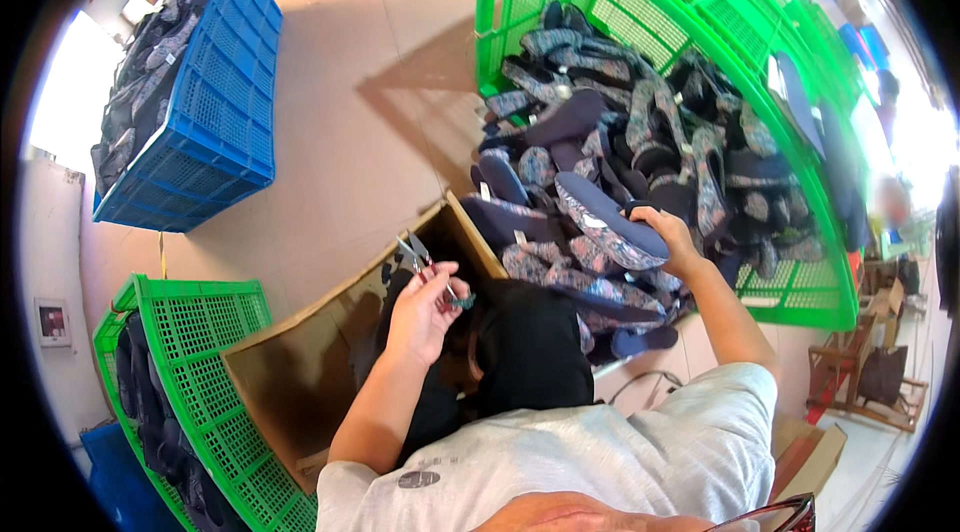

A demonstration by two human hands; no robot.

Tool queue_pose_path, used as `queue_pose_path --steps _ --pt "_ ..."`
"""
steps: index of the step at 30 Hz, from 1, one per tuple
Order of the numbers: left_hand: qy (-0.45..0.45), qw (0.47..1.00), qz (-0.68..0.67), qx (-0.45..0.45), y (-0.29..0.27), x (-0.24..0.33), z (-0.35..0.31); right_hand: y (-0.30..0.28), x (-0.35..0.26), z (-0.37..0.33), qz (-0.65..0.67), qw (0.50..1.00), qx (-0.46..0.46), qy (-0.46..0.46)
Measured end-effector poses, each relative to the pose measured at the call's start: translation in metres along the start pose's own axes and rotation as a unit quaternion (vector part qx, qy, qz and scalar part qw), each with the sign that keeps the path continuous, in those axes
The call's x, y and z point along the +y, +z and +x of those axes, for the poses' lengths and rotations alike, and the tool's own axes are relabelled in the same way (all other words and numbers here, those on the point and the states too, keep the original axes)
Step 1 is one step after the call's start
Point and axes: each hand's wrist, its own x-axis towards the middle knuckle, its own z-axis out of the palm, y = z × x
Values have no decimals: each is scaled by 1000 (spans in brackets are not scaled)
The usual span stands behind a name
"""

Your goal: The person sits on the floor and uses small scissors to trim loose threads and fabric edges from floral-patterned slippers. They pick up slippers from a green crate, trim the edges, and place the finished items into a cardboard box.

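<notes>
My left hand (424,308) holds small thread snips (420,257) with the blades pointing up, over an open cardboard box (285,372). My right hand (668,235) grips a patterned fabric shoe upper (605,222) lying on top of a heap of similar dark and floral uppers (620,122) inside a big green mesh crate (800,282). A black cloth (530,347) lies across my lap between the two arms.
A blue crate (215,102) full of dark uppers stands at the upper left. Another green crate (190,352) with dark pieces sits at the lower left. Wooden frames (865,382) and a blurred person (890,202) are at the right.
</notes>
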Motion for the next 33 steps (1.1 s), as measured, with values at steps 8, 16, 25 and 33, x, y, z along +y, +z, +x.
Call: queue_pose_path --steps 8,16,25,33 --pt "6 1000 5 -7 -9 -9 -5 40 1 -139 268 933 79 225" --pt "22 1000 13 3 -18 -8 -4 87 40 -169 -144 986 -59 57" --pt "7 1000 24 -15 -5 -6 -1 67 4 -142 -145 954 68 252" --pt "-15 1000 8 -11 -12 0 -7 41 12 -28 -57 953 265 138"
